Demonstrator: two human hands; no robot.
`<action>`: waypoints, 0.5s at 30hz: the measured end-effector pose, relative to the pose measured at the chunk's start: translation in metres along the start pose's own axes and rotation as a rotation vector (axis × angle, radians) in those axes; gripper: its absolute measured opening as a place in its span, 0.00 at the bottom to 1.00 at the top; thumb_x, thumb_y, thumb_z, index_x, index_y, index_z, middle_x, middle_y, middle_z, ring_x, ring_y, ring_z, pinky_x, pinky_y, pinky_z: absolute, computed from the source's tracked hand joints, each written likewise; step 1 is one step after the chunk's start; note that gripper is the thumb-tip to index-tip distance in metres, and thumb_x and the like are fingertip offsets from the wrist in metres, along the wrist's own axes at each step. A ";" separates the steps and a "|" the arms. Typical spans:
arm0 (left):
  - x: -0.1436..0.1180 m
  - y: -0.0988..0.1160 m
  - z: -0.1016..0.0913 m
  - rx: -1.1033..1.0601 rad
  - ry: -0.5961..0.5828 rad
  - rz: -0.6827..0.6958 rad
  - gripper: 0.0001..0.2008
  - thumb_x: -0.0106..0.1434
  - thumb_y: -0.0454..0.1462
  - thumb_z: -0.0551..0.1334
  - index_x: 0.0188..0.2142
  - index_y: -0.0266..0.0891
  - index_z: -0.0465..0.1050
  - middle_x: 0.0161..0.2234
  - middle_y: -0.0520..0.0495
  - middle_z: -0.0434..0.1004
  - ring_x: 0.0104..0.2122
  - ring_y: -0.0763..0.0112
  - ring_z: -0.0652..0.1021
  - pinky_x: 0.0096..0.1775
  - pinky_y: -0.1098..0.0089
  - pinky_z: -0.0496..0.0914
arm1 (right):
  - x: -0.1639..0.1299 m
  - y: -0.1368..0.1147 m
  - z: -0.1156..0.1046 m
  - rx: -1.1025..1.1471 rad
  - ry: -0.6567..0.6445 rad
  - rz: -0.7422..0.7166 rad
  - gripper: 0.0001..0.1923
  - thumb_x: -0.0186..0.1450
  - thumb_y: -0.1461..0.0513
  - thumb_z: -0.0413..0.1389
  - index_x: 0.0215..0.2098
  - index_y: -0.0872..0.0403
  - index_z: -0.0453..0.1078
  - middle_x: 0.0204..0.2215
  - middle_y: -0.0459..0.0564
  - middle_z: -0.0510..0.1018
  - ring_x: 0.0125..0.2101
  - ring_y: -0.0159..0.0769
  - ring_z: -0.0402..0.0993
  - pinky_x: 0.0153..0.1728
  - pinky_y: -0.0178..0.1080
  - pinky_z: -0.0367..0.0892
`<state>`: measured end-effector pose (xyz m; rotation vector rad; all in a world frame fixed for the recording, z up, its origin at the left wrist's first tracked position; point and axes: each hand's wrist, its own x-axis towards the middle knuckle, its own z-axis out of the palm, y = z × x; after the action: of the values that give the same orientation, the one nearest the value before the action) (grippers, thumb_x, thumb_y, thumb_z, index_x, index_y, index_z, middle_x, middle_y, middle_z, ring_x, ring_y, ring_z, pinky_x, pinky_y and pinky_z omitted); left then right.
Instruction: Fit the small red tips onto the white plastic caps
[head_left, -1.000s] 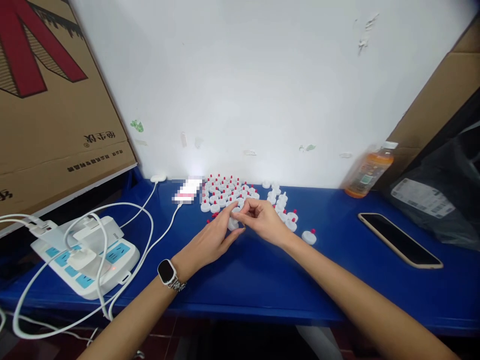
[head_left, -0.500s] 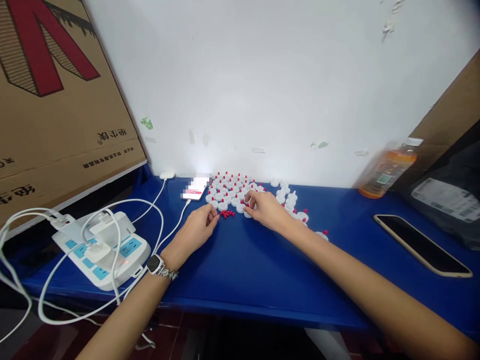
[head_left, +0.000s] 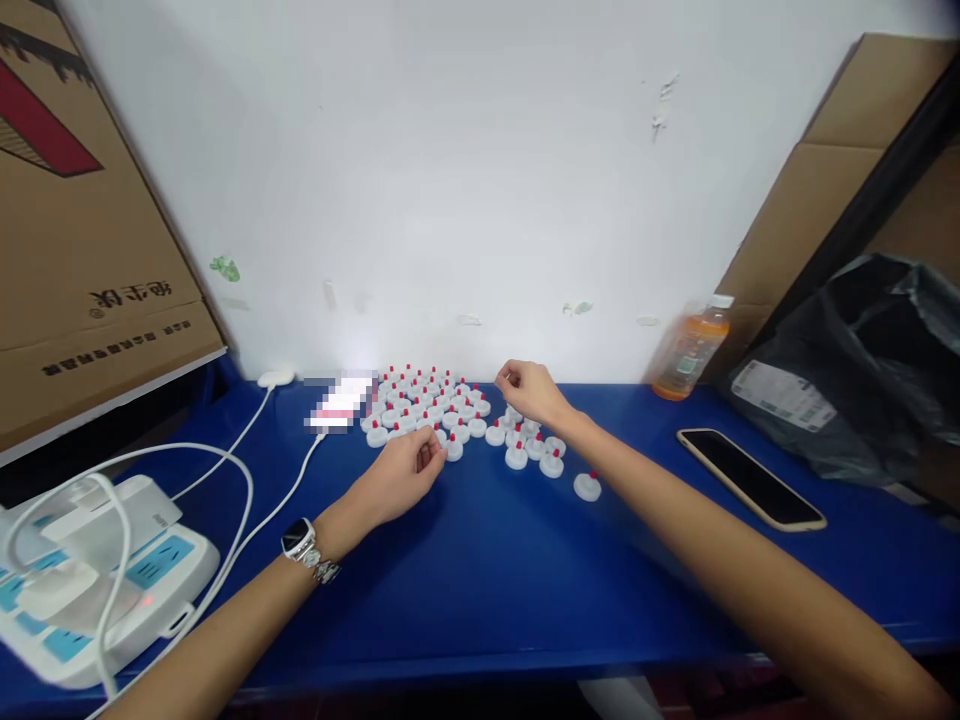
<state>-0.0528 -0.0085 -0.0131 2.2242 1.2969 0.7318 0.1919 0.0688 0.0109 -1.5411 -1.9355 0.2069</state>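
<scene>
A cluster of white round caps with red tips [head_left: 478,427] stands at the back of the blue table. A smaller group of similar caps [head_left: 516,458] lies to its right. My left hand [head_left: 405,472] rests at the cluster's front edge, fingers curled with thumb and forefinger together; what they hold, if anything, is hidden. Above the far side of the smaller group, my right hand [head_left: 531,390] is raised in a pinch, and I cannot make out anything in it. A lone cap [head_left: 587,487] sits beneath the right forearm.
To the left are a power strip [head_left: 161,565] with white cables and a lit phone [head_left: 341,402] near the wall. On the right lie a dark-screened phone [head_left: 750,478], an orange drink bottle [head_left: 691,350] and a black plastic bag [head_left: 832,350]. A cardboard box [head_left: 97,240] leans at left.
The view has swung right. My right hand has left the cluster's front and moved right and back over the smaller group. The small loose red tips beside my left hand no longer show.
</scene>
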 end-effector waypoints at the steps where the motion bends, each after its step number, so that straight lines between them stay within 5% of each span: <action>1: 0.006 0.003 0.002 -0.003 0.001 0.019 0.12 0.67 0.44 0.54 0.30 0.41 0.65 0.23 0.54 0.68 0.23 0.71 0.69 0.27 0.70 0.60 | 0.007 0.008 0.000 -0.059 -0.020 0.030 0.09 0.65 0.62 0.51 0.35 0.54 0.74 0.27 0.48 0.81 0.27 0.34 0.74 0.30 0.34 0.62; 8: 0.036 0.011 0.019 -0.066 0.113 0.132 0.11 0.69 0.42 0.55 0.31 0.41 0.64 0.23 0.55 0.67 0.24 0.73 0.68 0.28 0.71 0.61 | 0.047 0.040 0.016 -0.295 -0.087 0.132 0.18 0.65 0.59 0.56 0.51 0.56 0.74 0.43 0.58 0.81 0.45 0.44 0.77 0.44 0.39 0.65; 15: 0.015 0.007 0.008 -0.048 0.193 0.231 0.11 0.71 0.41 0.55 0.32 0.40 0.65 0.26 0.53 0.67 0.26 0.73 0.68 0.31 0.70 0.64 | 0.057 0.025 0.023 -0.334 -0.089 0.137 0.12 0.64 0.67 0.53 0.40 0.59 0.78 0.41 0.62 0.82 0.44 0.47 0.77 0.46 0.41 0.64</action>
<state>-0.0365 0.0008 -0.0117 2.3355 1.1044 1.0741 0.1935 0.1348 0.0022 -1.9129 -2.0101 0.0083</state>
